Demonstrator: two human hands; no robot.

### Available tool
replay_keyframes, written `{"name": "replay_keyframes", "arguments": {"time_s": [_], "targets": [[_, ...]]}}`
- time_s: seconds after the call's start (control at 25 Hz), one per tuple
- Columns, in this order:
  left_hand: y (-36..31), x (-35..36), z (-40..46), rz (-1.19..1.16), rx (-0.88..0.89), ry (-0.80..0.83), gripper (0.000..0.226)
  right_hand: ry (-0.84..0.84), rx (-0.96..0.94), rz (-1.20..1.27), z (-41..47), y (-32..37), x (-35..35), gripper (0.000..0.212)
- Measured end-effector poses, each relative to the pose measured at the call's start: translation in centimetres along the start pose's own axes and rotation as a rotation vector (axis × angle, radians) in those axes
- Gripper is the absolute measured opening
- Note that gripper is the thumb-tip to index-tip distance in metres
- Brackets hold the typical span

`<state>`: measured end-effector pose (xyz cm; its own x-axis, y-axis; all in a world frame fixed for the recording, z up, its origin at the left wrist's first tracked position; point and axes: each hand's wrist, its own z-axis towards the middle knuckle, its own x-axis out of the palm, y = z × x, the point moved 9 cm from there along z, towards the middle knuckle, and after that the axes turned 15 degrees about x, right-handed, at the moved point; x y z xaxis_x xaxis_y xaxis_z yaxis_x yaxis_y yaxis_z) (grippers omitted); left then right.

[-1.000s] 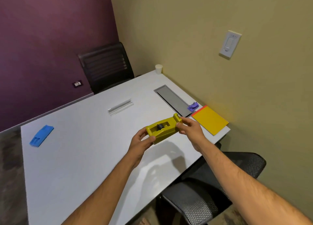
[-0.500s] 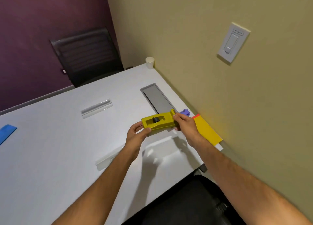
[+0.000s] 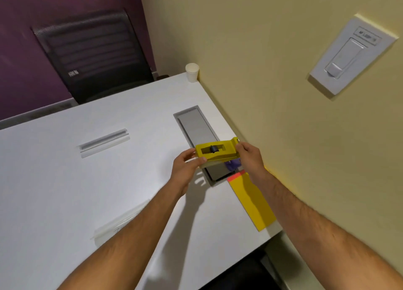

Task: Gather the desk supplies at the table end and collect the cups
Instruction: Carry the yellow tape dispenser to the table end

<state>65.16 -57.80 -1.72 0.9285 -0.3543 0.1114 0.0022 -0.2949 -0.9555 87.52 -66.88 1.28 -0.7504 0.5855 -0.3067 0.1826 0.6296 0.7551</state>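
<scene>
Tape dispenser (image 3: 216, 151), yellow with a dark hub in its well, is held above the white counter (image 3: 65, 191), over the near end of a grey cable tray lid (image 3: 196, 128) set into the surface. The counter meets a yellow-beige wall carrying a white light switch (image 3: 351, 54); a purple wall stands behind a black mesh chair (image 3: 93, 56) at the far side. A white paper cup (image 3: 192, 72) stands in the far corner against the wall. A clear plastic strip (image 3: 103, 142) lies mid-counter, and another clear piece (image 3: 117, 226) lies near the left forearm. A yellow pad with a red edge (image 3: 250, 200) lies at the near end by the wall, with a small purple item (image 3: 232, 164) just beyond it, partly hidden under the dispenser.

The left hand (image 3: 185, 167) grips the dispenser's left end, thumb on top, fingers curled beneath. The right hand (image 3: 249, 156) pinches the right end, closed around it. Both bare forearms reach in from the lower edge, converging on the dispenser.
</scene>
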Motion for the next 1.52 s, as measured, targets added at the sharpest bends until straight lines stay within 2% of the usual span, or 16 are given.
{"name": "replay_keyframes", "arguments": {"time_s": [0.16,0.4,0.72,0.92,1.2,1.32,1.52], "targets": [[2.8,1.6,5.8,0.055,0.001,0.026,0.059,-0.110,-0.037,-0.149,6.2,-0.3,0.1,0.026],[6.3,2.8,10.7,0.118,-0.009,0.049,0.062,-0.135,-0.026,-0.193,12.4,-0.2,1.8,0.027],[9.0,4.1,12.3,0.223,-0.027,0.074,0.056,-0.144,-0.015,-0.312,16.7,-1.5,2.3,0.030],[9.1,4.3,12.2,0.326,-0.015,0.064,0.054,-0.137,0.017,-0.341,17.3,-2.6,2.4,0.023],[4.1,4.7,8.6,0.429,0.055,0.150,0.055,-0.066,0.004,-0.311,11.8,-0.2,2.3,0.035],[0.9,3.4,4.6,0.507,0.114,0.158,0.063,0.004,-0.087,-0.377,5.8,1.0,3.1,0.046],[-3.2,-2.3,-4.4,0.647,0.189,0.072,0.068,0.219,-0.297,-0.592,-5.9,2.6,7.0,0.050]]}}
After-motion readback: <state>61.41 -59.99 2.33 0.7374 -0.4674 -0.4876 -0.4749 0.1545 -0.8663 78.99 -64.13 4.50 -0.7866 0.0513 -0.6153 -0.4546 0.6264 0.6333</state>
